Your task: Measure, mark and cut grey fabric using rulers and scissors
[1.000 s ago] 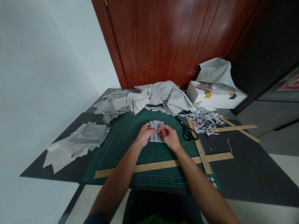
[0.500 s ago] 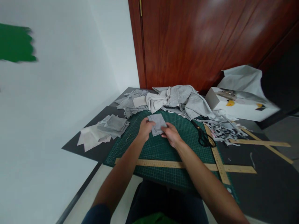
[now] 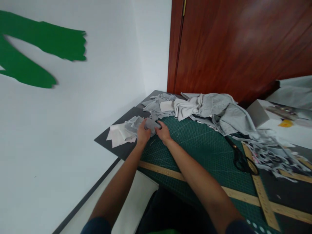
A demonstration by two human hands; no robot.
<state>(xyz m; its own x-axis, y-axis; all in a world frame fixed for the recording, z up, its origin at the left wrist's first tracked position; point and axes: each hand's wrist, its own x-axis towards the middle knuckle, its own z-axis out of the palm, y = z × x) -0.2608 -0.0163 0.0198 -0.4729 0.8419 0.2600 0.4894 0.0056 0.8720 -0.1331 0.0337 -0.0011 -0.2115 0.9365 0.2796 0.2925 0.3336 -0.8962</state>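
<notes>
A small grey piece of folded fabric (image 3: 151, 124) is gripped at its two sides. My left hand (image 3: 143, 132) closes on its left edge, thumb on top. On its right edge my right hand (image 3: 163, 131) pinches it, the thumb at the near corner. Both hands are over the left part of the green cutting mat (image 3: 195, 143), beside a stack of grey cloth pieces (image 3: 133, 125). Pale, off-white cloth (image 3: 119, 135) lies at the left of that stack. Part of the stack is hidden behind my left hand.
Crumpled grey cloth (image 3: 214, 105) lies along the back near the wooden door (image 3: 219, 48). Black scissors (image 3: 240, 159) rest at the right beside a wooden ruler (image 3: 262, 191) and a heap of fabric strips (image 3: 270, 152). Another ruler (image 3: 165, 171) crosses the mat's front. A white box (image 3: 265, 113) stands at far right.
Both hands have carried the grey fabric piece left, from the middle of the mat to the stack of grey cloth. The view has turned left.
</notes>
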